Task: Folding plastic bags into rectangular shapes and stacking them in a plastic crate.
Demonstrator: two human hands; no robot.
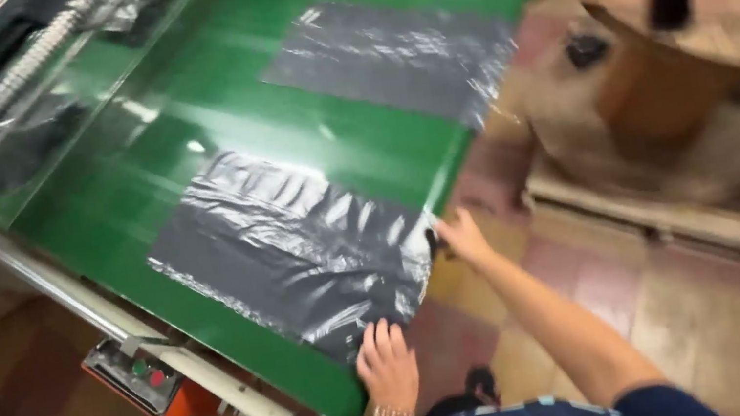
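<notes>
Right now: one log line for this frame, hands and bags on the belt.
left hand: flat on near black bag | right hand: at that bag's edge | far black bag: untouched | green belt

Black plastic sheets on a bright green belt, above a red and tan tiled floor.

Under the left hand's fingers [381, 340] lies a glossy black plastic sheet [291, 240], streaked with grey-white wrinkle highlights; the right hand's fingers [457, 224] touch its edge. Beyond the fingers, a second black sheet [391, 56] shows the same silvery sheen. Both lie on a vivid green conveyor belt [176, 110]. To the left of the fingers, an orange control box [144, 377] carries one green and one red button. The floor [702, 304] is a checker of dull red and tan tiles. The left wrist wears a gold-coloured bracelet [391, 415].
</notes>
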